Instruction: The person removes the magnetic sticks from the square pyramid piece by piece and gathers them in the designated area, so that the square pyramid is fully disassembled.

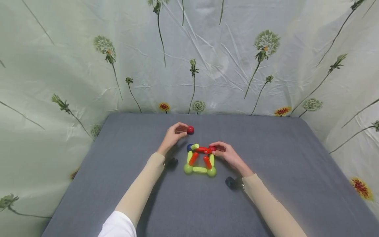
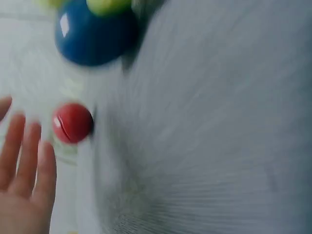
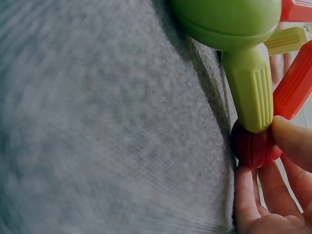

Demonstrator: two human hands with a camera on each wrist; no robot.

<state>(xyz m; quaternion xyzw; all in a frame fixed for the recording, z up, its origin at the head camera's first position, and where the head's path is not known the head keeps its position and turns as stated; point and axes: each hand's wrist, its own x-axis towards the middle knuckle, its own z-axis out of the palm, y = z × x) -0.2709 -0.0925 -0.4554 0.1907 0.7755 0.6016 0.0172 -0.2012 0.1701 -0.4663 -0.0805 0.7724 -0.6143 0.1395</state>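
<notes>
A loose red ball (image 1: pixel 190 130) lies towards the back of the table. Beside it is my left hand (image 1: pixel 174 135), its fingers extended; the left wrist view shows a gap between the fingertips and this ball (image 2: pixel 73 123). Closer in sits a four-sided frame of rods and balls, with a blue ball (image 1: pixel 189 147) at its back left and green balls (image 1: pixel 188 169) at the front corners. My right hand (image 1: pixel 228 154) pinches the red corner ball (image 3: pixel 256 148) at the back right, thumb by the yellow-green rod (image 3: pixel 248 90). Red rods (image 1: pixel 193 159) slant up from the corners.
The grey cloth-covered table (image 1: pixel 118 164) spreads out around the frame. Behind it hangs a pale curtain (image 1: pixel 207 49) with a dandelion print. Dark wrist cameras (image 1: pixel 231 182) stick out below both forearms, close to the frame's sides.
</notes>
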